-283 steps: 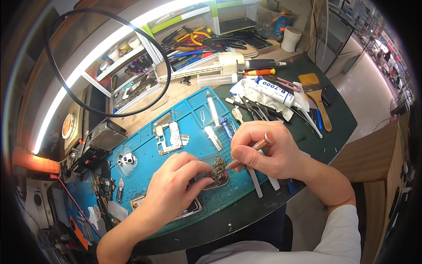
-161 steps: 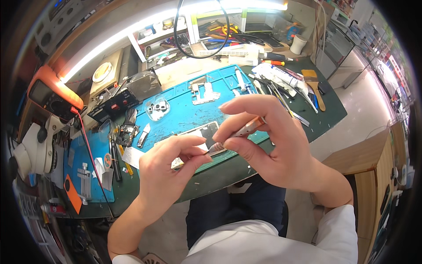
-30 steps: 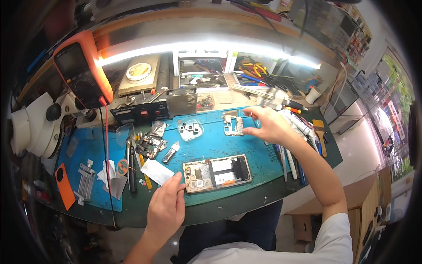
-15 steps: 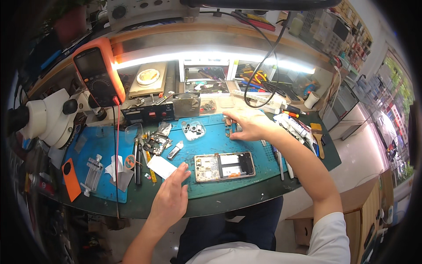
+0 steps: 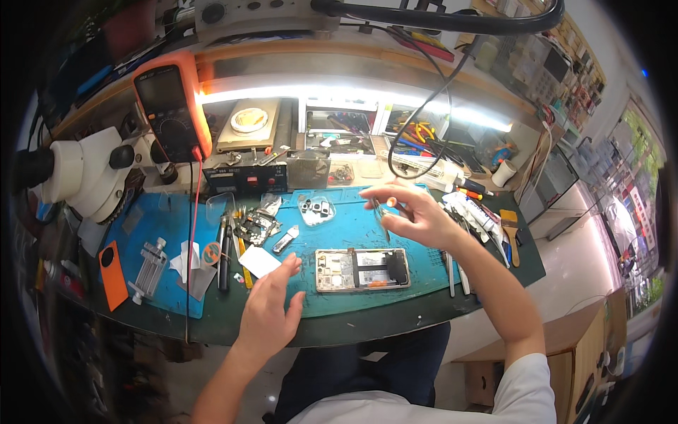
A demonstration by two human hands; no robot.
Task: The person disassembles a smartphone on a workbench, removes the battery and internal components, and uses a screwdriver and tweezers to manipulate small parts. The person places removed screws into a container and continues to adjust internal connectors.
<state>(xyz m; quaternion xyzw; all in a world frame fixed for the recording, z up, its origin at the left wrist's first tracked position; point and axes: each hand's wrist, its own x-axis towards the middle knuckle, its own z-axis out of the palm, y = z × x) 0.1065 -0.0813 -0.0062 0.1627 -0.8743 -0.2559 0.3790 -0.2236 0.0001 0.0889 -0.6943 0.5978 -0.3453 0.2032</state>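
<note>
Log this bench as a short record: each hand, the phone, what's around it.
left hand: fingers open, seemingly holding nothing
right hand: pinching a thin board above the blue mat
opened phone: flat on the mat, insides up
left of phone: white card
behind phone: clear tray of small parts
far left, upright: orange multimeter

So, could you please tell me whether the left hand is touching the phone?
Apart: the head view shows a strip of blue mat between the left hand and the phone.
</note>
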